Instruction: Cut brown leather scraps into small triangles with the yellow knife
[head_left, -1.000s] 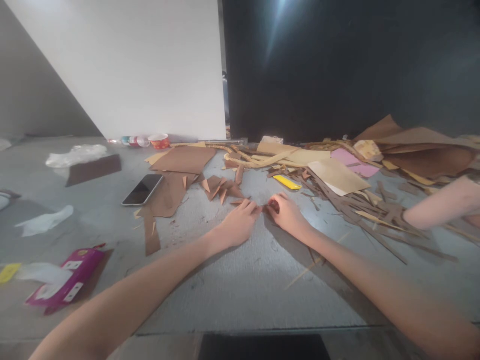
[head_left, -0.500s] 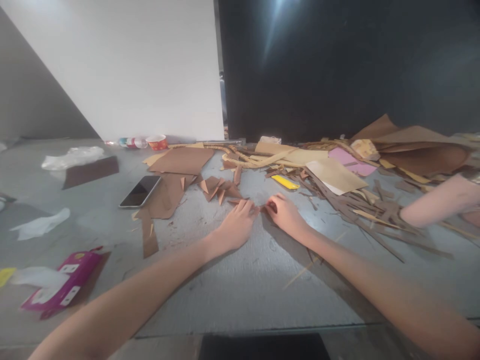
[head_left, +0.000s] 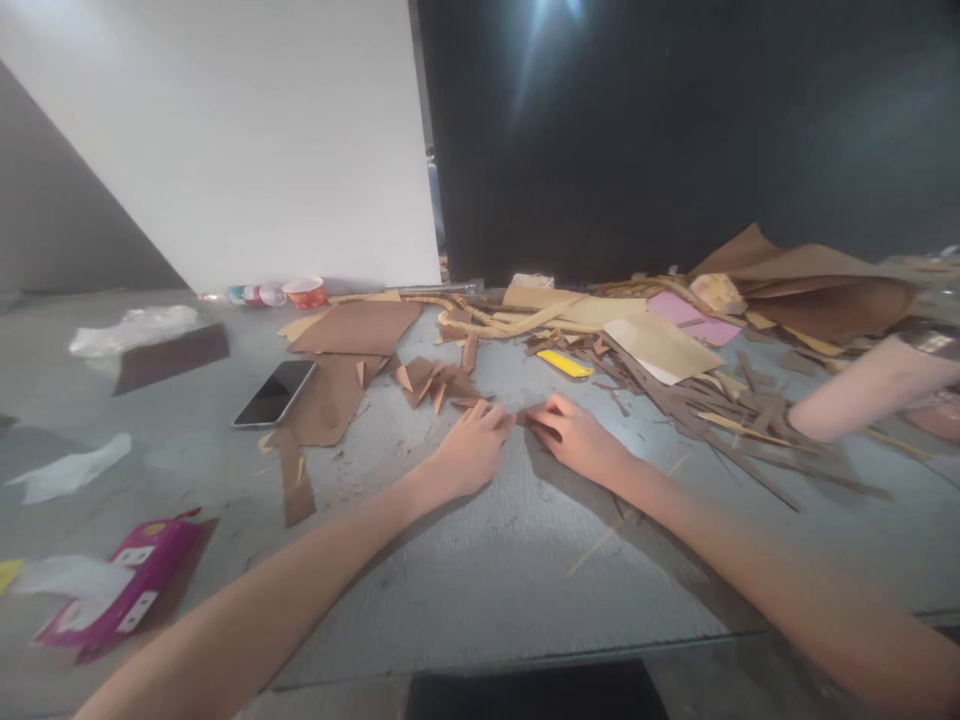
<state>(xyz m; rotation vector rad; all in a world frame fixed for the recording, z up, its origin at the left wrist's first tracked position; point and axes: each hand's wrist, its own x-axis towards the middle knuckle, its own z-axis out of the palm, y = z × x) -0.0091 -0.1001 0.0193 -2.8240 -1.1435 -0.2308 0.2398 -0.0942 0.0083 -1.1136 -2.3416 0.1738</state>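
Observation:
My left hand [head_left: 474, 448] rests low over the grey table, its fingers bent and closed on one end of a small brown strip [head_left: 523, 415]. At the strip's other end, my right hand [head_left: 576, 436] pinches it between thumb and fingertips. Most of the strip is hidden by my fingers, and whether it is paper or leather I cannot tell. Just beyond my left hand lies a group of folded brown pieces [head_left: 429, 380] with pointed corners. A yellow-handled cutter-like tool [head_left: 565, 364] lies beyond my right hand.
To the left are a phone [head_left: 274, 394] on brown sheets [head_left: 337, 405], and a purple wipes pack [head_left: 127, 590]. Brown scraps [head_left: 697, 400] and a tan sheet [head_left: 660, 347] spread to the right. Another person's forearm [head_left: 862, 390] reaches in there. A paper cup [head_left: 304, 292] stands at the back.
The view has shifted slightly. My right fingers have changed their pinch a little, with the knuckles now more closed over the strip. Both hands stay at the strip.

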